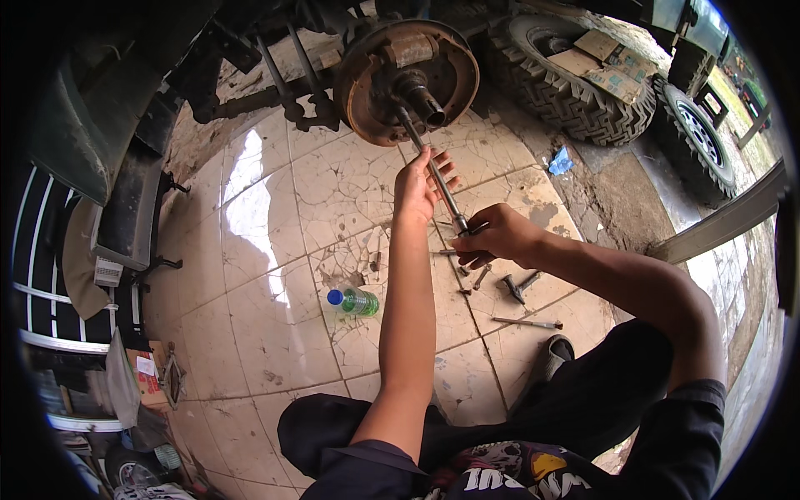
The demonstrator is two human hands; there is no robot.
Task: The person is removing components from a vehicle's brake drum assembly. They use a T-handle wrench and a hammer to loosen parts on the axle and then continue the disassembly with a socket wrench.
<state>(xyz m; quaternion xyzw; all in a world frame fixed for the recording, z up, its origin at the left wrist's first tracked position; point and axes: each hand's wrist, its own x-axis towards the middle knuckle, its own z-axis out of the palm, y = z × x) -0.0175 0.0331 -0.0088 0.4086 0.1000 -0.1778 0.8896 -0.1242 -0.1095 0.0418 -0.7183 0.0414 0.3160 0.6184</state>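
Note:
A long steel socket wrench bar [447, 198] slants from the rusty brake backing plate [357, 92] down toward me. Its far end meets the plate just below the axle stub [427, 104]. My left hand [418, 187] cradles the bar midway, thumb on top and fingers loosely curled with gaps between them. At the near end, my right hand [500, 235] is closed around the bar's handle end, partly hiding it. Below that hand, a hammer-like tool [518, 288], a thin metal rod tool [528, 322] and several small metal parts [477, 279] lie on the tiles.
A green bottle with a blue cap [357, 302] lies left of my left forearm on the cracked tiled floor [250, 333]. A large tyre [575, 104] bearing cardboard lies at the far right, beside another wheel [698, 133]. A blue crumpled scrap [560, 162] is near the floor's edge.

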